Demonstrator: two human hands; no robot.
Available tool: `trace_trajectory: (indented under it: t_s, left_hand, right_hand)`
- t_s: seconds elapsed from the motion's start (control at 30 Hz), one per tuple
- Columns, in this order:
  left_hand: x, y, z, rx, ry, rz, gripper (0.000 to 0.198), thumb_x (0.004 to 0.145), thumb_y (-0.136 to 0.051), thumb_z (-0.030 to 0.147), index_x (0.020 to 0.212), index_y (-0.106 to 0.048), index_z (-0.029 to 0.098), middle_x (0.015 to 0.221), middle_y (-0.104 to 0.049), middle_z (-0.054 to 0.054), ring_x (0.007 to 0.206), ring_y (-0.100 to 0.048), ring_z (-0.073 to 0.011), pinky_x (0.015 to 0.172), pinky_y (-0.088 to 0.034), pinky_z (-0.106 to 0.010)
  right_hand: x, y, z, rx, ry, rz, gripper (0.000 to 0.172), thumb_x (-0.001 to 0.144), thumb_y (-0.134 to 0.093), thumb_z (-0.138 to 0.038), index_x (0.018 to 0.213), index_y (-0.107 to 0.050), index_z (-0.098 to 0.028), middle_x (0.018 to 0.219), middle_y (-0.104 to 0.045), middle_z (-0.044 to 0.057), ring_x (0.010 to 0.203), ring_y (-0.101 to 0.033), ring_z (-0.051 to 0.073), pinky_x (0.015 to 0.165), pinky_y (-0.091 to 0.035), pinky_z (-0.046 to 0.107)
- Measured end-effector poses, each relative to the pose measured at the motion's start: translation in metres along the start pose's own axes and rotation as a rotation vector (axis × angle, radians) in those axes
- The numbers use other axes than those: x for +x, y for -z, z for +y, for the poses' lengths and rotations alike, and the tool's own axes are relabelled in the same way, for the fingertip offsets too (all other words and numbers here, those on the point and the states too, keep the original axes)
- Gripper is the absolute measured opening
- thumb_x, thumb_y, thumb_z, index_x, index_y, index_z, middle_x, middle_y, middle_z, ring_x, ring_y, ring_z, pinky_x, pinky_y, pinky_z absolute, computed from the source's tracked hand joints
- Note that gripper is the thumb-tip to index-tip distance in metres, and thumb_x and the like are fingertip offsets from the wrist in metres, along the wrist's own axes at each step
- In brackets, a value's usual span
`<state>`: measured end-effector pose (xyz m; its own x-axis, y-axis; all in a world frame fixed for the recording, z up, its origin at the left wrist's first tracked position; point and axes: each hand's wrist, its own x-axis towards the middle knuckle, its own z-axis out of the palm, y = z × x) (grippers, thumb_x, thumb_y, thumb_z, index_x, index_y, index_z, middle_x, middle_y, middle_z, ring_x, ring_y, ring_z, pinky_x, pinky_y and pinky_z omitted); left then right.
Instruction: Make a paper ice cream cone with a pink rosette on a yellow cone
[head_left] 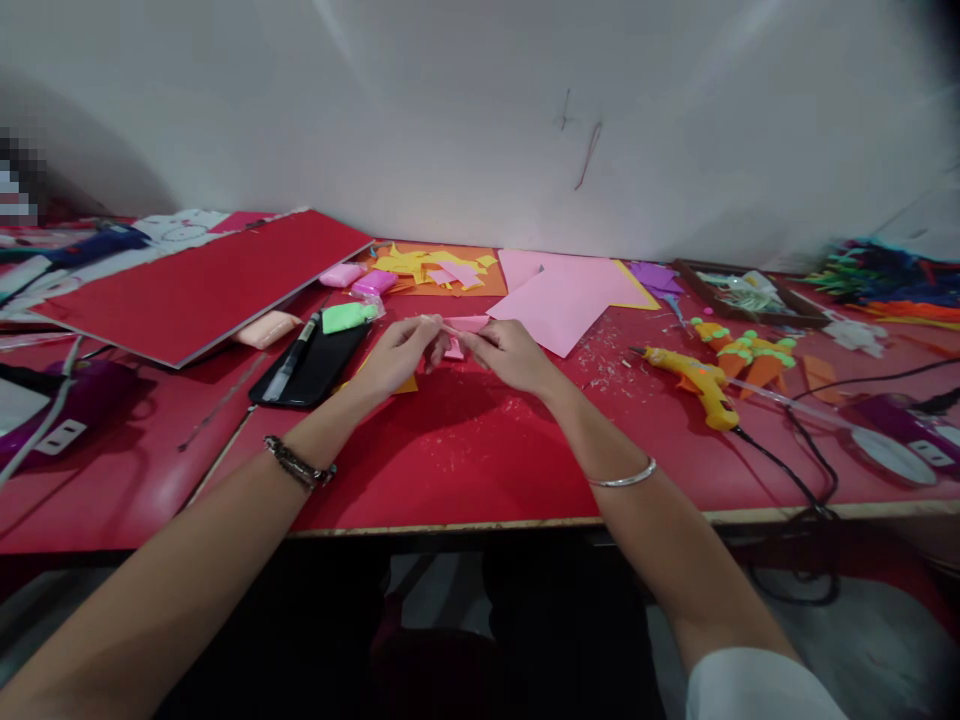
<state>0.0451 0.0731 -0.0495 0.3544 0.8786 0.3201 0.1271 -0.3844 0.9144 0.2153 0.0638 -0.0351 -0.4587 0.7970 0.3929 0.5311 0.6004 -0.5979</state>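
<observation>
Left hand point(405, 352) and right hand point(514, 355) pinch pink paper point(471, 323) between them — visible length crosswise, neither hand clearly nearer.

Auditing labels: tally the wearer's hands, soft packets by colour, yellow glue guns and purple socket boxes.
Left hand and right hand: 2
Pink packets: 2
Green packet: 1
Peach packet: 1
Yellow glue gun: 1
Purple socket boxes: 2
Total: 9

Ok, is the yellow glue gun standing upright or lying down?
Lying down: the yellow glue gun shows its side, with barrel and handle both stretched out along the red tabletop.
</observation>
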Motion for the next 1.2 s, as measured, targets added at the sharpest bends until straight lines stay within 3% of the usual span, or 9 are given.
trace_trajectory:
  t_s: [0.17,0.33,0.63,0.8,0.93,1.2]
  left_hand:
    - [-0.002,0.003,0.004,0.127,-0.099,-0.057,0.033,0.082,-0.042,0.038,0.060,-0.053,0.015,0.055,-0.049,0.001,0.050,-0.044,-0.0074,0.051,-0.036,-0.021]
    - [-0.002,0.003,0.003,0.141,-0.041,-0.106,0.039,0.082,-0.040,0.035,0.049,-0.047,0.015,0.049,-0.045,0.002,0.045,-0.042,-0.0066,0.047,-0.033,-0.020]
    - [-0.001,0.004,-0.001,0.114,0.024,-0.098,0.034,0.079,-0.039,0.032,0.051,-0.045,0.015,0.046,-0.041,0.003,0.042,-0.038,-0.0067,0.043,-0.030,-0.020]
    - [-0.002,0.005,-0.001,0.086,-0.001,-0.168,0.034,0.081,-0.038,0.035,0.054,-0.046,0.015,0.049,-0.043,0.003,0.045,-0.039,-0.0070,0.044,-0.030,-0.020]
    - [-0.002,0.005,-0.001,0.102,-0.041,-0.225,0.035,0.082,-0.038,0.035,0.058,-0.051,0.014,0.053,-0.047,0.002,0.047,-0.041,-0.0070,0.046,-0.032,-0.020]
    - [-0.003,0.004,0.000,0.095,-0.036,-0.210,0.037,0.083,-0.038,0.037,0.057,-0.051,0.013,0.051,-0.047,0.002,0.043,-0.039,-0.0062,0.043,-0.031,-0.019]
  right_hand:
    - [-0.001,0.004,0.002,0.190,-0.053,-0.142,0.044,0.084,-0.037,-0.044,0.052,-0.047,-0.015,0.043,-0.042,-0.004,0.041,-0.035,0.005,0.047,-0.028,0.020]
    - [-0.002,0.004,0.003,0.271,-0.058,-0.231,0.037,0.083,-0.038,-0.043,0.067,-0.055,-0.013,0.046,-0.045,-0.004,0.042,-0.037,0.005,0.046,-0.028,0.019]
    - [-0.004,-0.007,-0.002,0.228,0.019,-0.134,0.033,0.084,-0.038,-0.038,0.073,-0.056,-0.012,0.049,-0.041,-0.005,0.046,-0.037,0.005,0.047,-0.027,0.019]
    - [-0.003,-0.007,-0.003,0.358,-0.001,-0.225,0.037,0.087,-0.032,-0.039,0.076,-0.057,-0.013,0.047,-0.044,-0.005,0.046,-0.041,0.005,0.051,-0.032,0.018]
    - [-0.001,-0.003,0.000,0.514,-0.035,-0.330,0.035,0.087,-0.035,-0.038,0.073,-0.056,-0.013,0.044,-0.046,-0.006,0.041,-0.035,0.004,0.046,-0.029,0.017]
    - [-0.002,-0.002,0.003,0.581,-0.069,-0.355,0.028,0.084,-0.042,-0.035,0.076,-0.057,-0.013,0.046,-0.048,-0.006,0.037,-0.029,0.002,0.041,-0.024,0.017]
